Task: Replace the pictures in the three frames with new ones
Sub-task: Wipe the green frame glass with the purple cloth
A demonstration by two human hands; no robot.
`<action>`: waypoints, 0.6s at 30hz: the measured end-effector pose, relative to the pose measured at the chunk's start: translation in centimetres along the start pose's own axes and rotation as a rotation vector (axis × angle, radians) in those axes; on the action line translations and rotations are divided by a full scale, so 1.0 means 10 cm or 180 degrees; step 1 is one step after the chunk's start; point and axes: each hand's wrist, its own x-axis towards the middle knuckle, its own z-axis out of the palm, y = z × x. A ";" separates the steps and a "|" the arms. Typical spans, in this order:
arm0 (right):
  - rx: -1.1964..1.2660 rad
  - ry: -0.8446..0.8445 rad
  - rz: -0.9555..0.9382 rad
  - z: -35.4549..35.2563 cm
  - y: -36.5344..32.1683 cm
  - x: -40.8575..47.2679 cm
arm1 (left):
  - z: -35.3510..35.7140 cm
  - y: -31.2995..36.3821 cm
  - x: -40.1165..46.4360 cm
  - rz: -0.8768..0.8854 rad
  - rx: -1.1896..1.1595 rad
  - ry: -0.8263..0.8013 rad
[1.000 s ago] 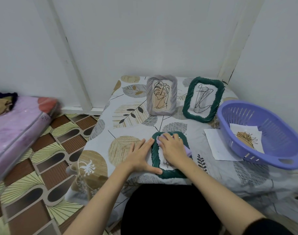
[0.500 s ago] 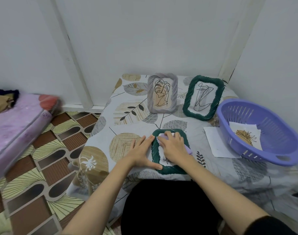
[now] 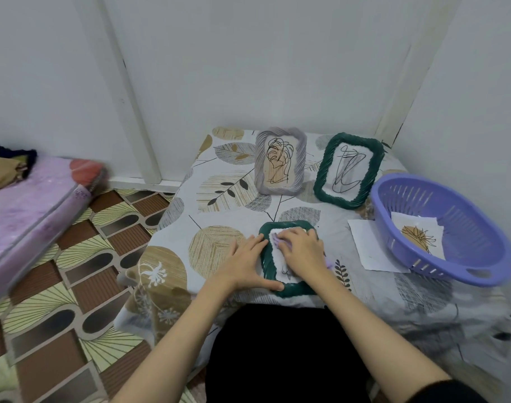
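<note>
Both hands on green frame point(image 3: 289, 289) at table's near edge: left hand point(image 3: 245, 266) flat, bracing; right hand point(image 3: 302, 250) presses, perhaps gripping, lilac cloth point(image 3: 276, 238); wipe gently.

Leaf-print table point(image 3: 225, 187); frames point(image 3: 280, 161), basket point(image 3: 440, 228), paper point(image 3: 370, 245).

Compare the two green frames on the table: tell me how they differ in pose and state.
The far green frame stands propped upright near the wall; the near green frame lies flat at the table's front edge. The far one is untouched and its black scribble picture shows fully; the near one is steadied by the left hand while the right hand presses a lilac cloth on it. Both share a dark green, rope-textured border.
</note>
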 end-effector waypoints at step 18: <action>-0.0218 0.0153 -0.0544 0.04 0.01 -0.36 | 0.14 0.01 -0.06 0.0047 -0.0325 0.0139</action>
